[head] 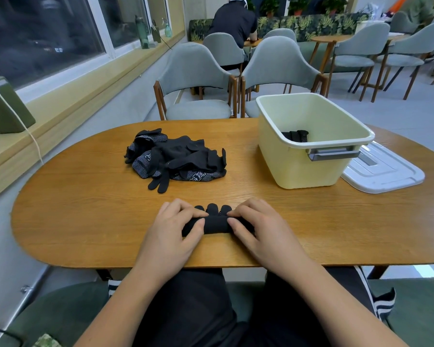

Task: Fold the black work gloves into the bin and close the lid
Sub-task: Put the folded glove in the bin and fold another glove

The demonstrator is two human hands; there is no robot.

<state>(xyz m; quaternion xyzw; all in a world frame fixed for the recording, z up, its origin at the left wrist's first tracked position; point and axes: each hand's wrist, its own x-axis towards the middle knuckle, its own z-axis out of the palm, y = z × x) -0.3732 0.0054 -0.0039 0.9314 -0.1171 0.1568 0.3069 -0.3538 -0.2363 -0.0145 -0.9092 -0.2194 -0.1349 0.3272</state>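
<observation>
Glove [217, 225], half-rolled, between left hand [177, 222] and right hand [257, 221], curled fingers gripping its ends.

A: What stands past the table [85, 221]?
B: Two grey chairs [196, 78], side by side at its far edge — behind them a person [232, 23] in black, back turned.
A: And on the left?
B: A dark window [35, 33]; on its sill a green box [3, 106] with a white cord [23, 126], and farther along — two bottles [142, 33].
</observation>
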